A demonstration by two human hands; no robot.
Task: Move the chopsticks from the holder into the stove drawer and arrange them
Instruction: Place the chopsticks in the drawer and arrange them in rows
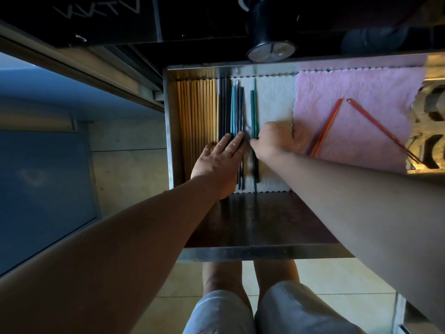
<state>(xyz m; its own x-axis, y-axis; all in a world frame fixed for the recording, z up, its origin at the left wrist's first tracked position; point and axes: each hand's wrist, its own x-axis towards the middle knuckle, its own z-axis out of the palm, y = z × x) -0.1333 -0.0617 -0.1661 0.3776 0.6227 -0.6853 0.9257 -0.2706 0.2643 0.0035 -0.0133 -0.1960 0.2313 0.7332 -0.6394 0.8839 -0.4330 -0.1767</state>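
The steel stove drawer [240, 250] is pulled out below me. Several wooden chopsticks [196, 109] lie side by side at its left wall. Beside them lie dark and teal chopsticks [231, 109] in a tight row. My left hand [220, 162] presses flat on that row with straight fingers. A separate green pair [253, 109] lies on a white cloth [274, 100]. My right hand [272, 141] has its fingers curled around the green pair near its middle. Red chopsticks [327, 126] lie crossed on a pink cloth [356, 92].
A black cylindrical holder [271, 25] stands above the drawer's back edge. Metal parts [431, 131] sit at the drawer's right end. A blue cabinet panel [43, 184] is at the left. My knees [250, 307] are under the drawer over a tiled floor.
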